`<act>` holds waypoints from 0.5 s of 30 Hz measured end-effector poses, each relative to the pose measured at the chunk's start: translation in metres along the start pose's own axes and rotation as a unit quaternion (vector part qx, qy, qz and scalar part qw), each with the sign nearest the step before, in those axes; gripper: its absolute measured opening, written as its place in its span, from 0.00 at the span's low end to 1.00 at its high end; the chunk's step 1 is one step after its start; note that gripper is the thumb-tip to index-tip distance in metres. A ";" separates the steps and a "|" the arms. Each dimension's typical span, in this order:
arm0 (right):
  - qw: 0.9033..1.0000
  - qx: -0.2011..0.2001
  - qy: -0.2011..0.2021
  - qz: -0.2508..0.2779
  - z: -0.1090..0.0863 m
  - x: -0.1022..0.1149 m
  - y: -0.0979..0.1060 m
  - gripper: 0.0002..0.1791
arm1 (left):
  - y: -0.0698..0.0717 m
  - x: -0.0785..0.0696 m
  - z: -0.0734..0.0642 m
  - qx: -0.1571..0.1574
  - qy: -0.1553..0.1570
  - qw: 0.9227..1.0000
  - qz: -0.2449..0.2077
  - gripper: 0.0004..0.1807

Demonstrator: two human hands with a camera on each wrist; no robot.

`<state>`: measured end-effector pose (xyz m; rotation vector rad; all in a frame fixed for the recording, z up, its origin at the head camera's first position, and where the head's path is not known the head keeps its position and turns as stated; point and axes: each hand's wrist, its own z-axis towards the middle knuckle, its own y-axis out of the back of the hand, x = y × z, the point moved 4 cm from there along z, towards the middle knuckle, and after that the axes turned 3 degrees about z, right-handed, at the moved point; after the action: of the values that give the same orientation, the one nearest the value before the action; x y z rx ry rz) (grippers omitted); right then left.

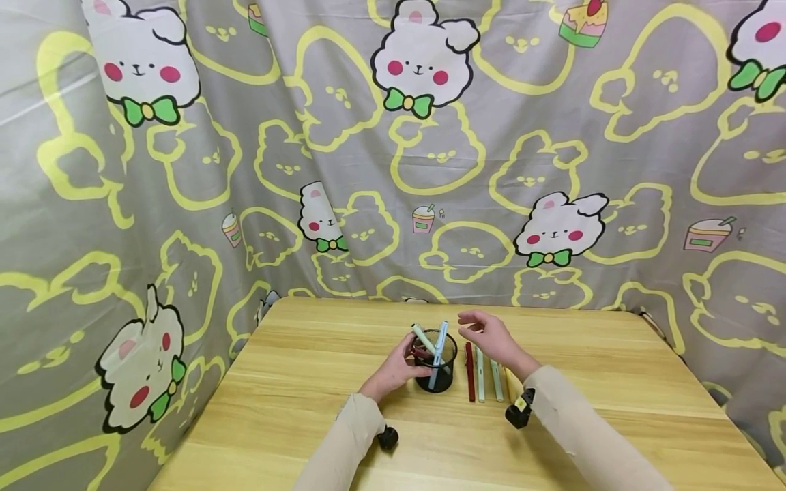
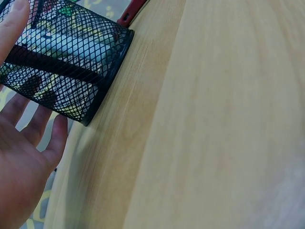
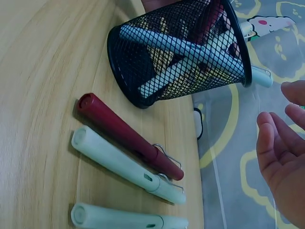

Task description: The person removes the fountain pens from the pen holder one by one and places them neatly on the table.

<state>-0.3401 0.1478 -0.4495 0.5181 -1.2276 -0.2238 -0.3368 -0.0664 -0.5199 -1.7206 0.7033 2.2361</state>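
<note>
A black mesh pen holder (image 1: 446,379) stands upright on the table, and my left hand (image 1: 395,369) grips its left side, thumb in front and fingers behind. Inside lean a light blue pen (image 1: 441,337), a pale green pen (image 1: 422,335) and something dark red, seen through the mesh in the right wrist view. My right hand (image 1: 491,337) hovers just right of the holder's rim, fingers loosely bent with nothing between them. Below it lie a dark red pen (image 3: 124,131), two pale green pens (image 3: 114,161) and a yellow pen (image 1: 508,386), partly hidden by my right wrist.
The wooden table (image 1: 295,382) extends around the holder and pens. A grey curtain (image 1: 393,266) with cartoon prints hangs along its back and left sides. Black wrist cameras (image 1: 519,409) are strapped at both sleeves.
</note>
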 end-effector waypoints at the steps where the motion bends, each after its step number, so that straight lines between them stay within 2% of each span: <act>1: 1.000 0.001 -0.001 0.002 0.000 0.000 -0.001 0.19 | 0.000 0.000 0.000 0.000 0.001 1.000 0.000 0.40; 4: 1.000 0.004 -0.004 0.008 0.001 0.001 -0.004 0.20 | 0.000 0.001 0.000 0.001 0.004 1.000 -0.001 0.41; 9: 1.000 0.018 0.015 0.020 0.003 0.006 -0.010 0.19 | 0.001 0.002 0.001 -0.005 0.006 1.000 -0.003 0.42; 15: 0.999 0.020 0.021 0.025 0.004 0.009 -0.017 0.19 | 0.000 -0.007 -0.002 0.005 0.004 1.000 -0.010 0.40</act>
<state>-0.3384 0.1280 -0.4495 0.5242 -1.2048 -0.1464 -0.3330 -0.0663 -0.5132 -1.7242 0.6948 2.2101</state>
